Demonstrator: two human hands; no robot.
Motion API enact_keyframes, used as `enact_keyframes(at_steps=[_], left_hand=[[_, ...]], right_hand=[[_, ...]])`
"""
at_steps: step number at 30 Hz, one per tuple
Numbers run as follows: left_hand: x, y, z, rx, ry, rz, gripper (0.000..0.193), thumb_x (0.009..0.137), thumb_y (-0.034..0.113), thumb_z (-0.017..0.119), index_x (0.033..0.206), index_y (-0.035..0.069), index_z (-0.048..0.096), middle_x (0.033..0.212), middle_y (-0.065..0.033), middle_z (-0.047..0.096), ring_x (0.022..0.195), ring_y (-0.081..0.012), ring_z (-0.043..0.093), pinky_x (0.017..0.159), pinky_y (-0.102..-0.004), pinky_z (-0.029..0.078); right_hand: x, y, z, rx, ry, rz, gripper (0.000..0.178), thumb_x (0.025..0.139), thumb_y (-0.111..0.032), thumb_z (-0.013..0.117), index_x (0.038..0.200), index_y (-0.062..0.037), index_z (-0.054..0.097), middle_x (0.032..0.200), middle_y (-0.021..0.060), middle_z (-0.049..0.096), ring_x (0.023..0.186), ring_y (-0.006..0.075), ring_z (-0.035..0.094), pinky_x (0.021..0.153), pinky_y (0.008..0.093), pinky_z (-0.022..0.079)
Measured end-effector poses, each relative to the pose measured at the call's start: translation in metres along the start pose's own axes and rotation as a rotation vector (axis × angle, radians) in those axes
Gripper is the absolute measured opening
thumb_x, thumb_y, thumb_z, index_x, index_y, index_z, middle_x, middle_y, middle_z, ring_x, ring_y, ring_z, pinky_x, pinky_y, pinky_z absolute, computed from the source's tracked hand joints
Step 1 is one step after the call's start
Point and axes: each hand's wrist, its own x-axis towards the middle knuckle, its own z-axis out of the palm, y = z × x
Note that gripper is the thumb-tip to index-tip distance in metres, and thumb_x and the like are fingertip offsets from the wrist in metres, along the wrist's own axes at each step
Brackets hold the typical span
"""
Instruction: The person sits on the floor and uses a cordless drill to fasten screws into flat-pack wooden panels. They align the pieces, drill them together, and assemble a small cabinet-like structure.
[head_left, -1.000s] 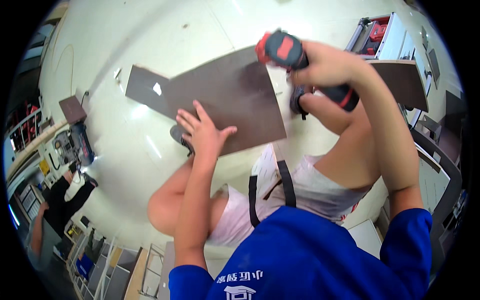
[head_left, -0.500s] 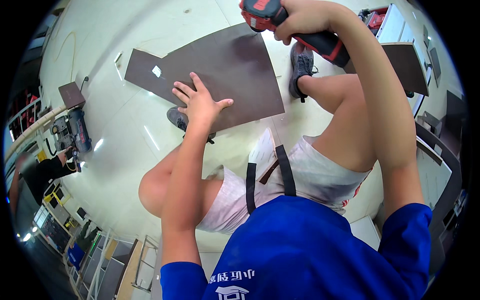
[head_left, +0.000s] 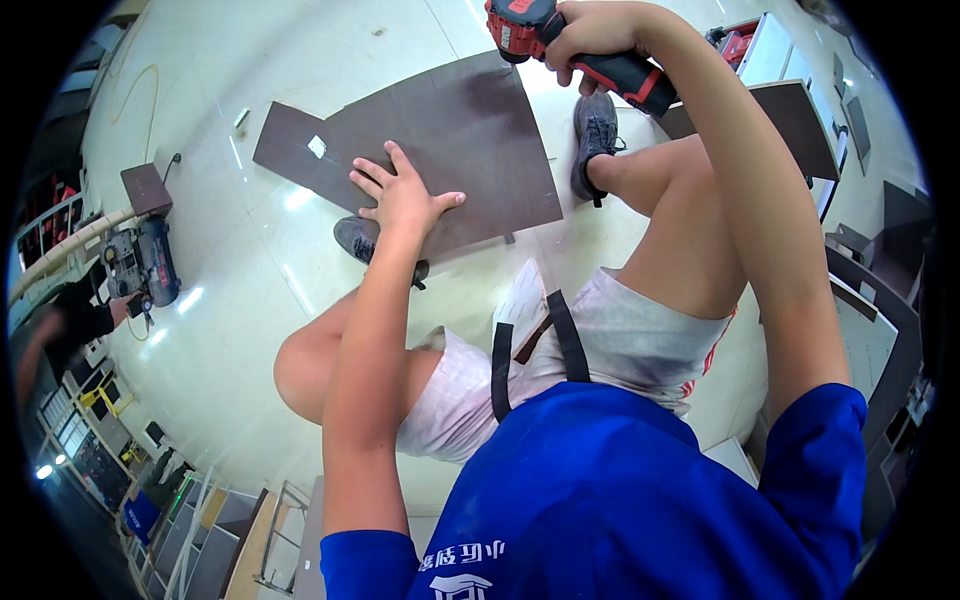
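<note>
Left hand [head_left: 402,202] lay open, fingers spread flat on dark brown panel [head_left: 470,150], as half-second earlier. Panel stretched between shoes [head_left: 597,140], above pale floor [head_left: 225,330]; support beneath unclear. Right hand [head_left: 602,32], blurred second before, had steadied, closed round red-and-black power drill [head_left: 522,30] at panel's far right corner; tip contact couldn't be told. Looked like panel braced, tool settled there.

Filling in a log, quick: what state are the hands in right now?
Left hand: open, spread on the brown board.
Right hand: closed, holding the red-and-black power tool.
</note>
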Motion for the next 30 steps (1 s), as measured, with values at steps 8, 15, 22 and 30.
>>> enact_keyframes(at_steps=[8, 15, 22, 30], left_hand=[[0.001, -0.005, 0.003, -0.026, 0.010, 0.000, 0.142, 0.060, 0.058, 0.090, 0.160, 0.012, 0.000, 0.160, -0.0353, -0.013, 0.150, -0.0498, -0.008, 0.109, -0.0750, 0.023], [0.004, -0.007, 0.007, -0.019, 0.019, -0.009, 0.142, 0.059, 0.060, 0.090, 0.160, 0.015, 0.001, 0.160, -0.0347, -0.012, 0.150, -0.0498, -0.007, 0.108, -0.0755, 0.023], [0.004, -0.006, 0.008, -0.020, 0.023, -0.017, 0.142, 0.059, 0.060, 0.090, 0.161, 0.016, 0.001, 0.161, -0.0333, -0.013, 0.151, -0.0486, -0.008, 0.109, -0.0748, 0.023], [0.003, -0.004, 0.007, -0.006, 0.010, -0.036, 0.141, 0.059, 0.060, 0.089, 0.161, 0.017, 0.001, 0.162, -0.0317, -0.011, 0.152, -0.0463, -0.007, 0.111, -0.0726, 0.023]], right_hand=[[-0.008, 0.004, 0.017, 0.039, 0.113, -0.010, 0.030, 0.084, -0.018, 0.068, 0.105, 0.0035, 0.063, 0.089, 0.0156, 0.069, 0.067, 0.0234, 0.070, 0.055, 0.0357, 0.058], [-0.013, 0.002, 0.023, 0.000, 0.142, -0.015, 0.029, 0.081, -0.016, 0.069, 0.103, 0.0028, 0.064, 0.087, 0.0151, 0.069, 0.066, 0.0230, 0.070, 0.054, 0.0351, 0.057], [-0.016, -0.004, 0.022, -0.043, 0.169, -0.016, 0.029, 0.079, -0.015, 0.070, 0.102, 0.0033, 0.065, 0.084, 0.0160, 0.069, 0.064, 0.0240, 0.070, 0.053, 0.0364, 0.057], [-0.020, -0.004, 0.017, -0.039, 0.142, -0.035, 0.032, 0.079, -0.017, 0.071, 0.100, 0.0060, 0.066, 0.085, 0.0167, 0.070, 0.064, 0.0242, 0.070, 0.052, 0.0361, 0.057]])
